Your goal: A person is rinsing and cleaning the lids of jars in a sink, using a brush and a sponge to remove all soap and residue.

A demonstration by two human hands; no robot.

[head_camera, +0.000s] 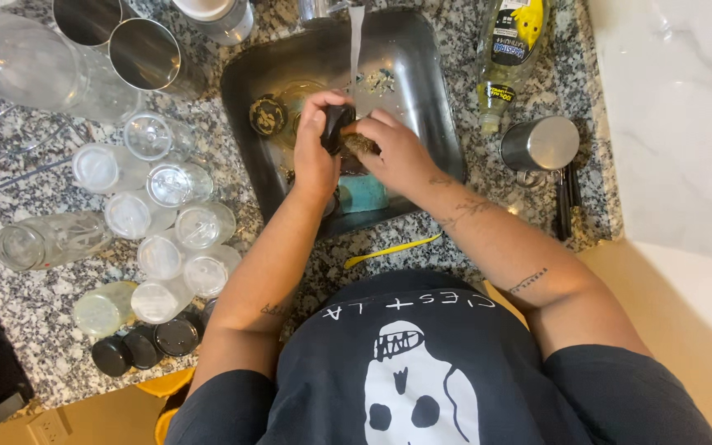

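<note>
- My left hand (316, 140) is wrapped around a small dark lid (338, 125), fingers closed on it, holding it over the steel sink (422, 91).
- My right hand (397, 152) is closed on a scrubbing sponge (359, 144), pressed up against the lid.
- A thin stream of water (356, 37) runs down from the tap and lands right where my hands meet.
- I'd say I'm in the scrubbing part of the washing: lid and sponge are touching under the water.
- The next move, as I judge it, calls for turning the lid in my fingers so the sponge reaches the inner rim, keeping a firm pinch since it is wet and likely slippery.
- On the counter (59, 363) to my left stands a crowd of clear glass jars (179, 185), most upright with open mouths, one lying on its side.
- Near the counter's front edge sit several more black lids (146, 346), just beside the jars.
- A dish soap bottle (508, 58) lies to the right of the sink, with a steel cup (541, 144) near it.
- A teal thing, perhaps another sponge, lies in the sink below my hands; I cannot tell for sure.
</note>
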